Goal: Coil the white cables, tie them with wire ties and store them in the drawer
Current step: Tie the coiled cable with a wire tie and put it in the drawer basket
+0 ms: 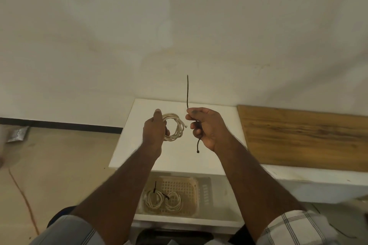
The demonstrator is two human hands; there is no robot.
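The left hand [155, 129] grips a coiled white cable [175, 129] above the white bench [175, 157]. Just beside it, the right hand [207, 127] pinches a thin black wire tie [187, 91], standing upright. Below, the open white drawer [219, 201] holds a beige plastic basket [185, 187] with two tied white cable coils [163, 201].

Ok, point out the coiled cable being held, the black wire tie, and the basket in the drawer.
coiled cable [175, 127]: head view, right side of the loop.
black wire tie [187, 91]: head view, upright stretch above the fingers.
basket [179, 185]: head view, bare lattice floor.
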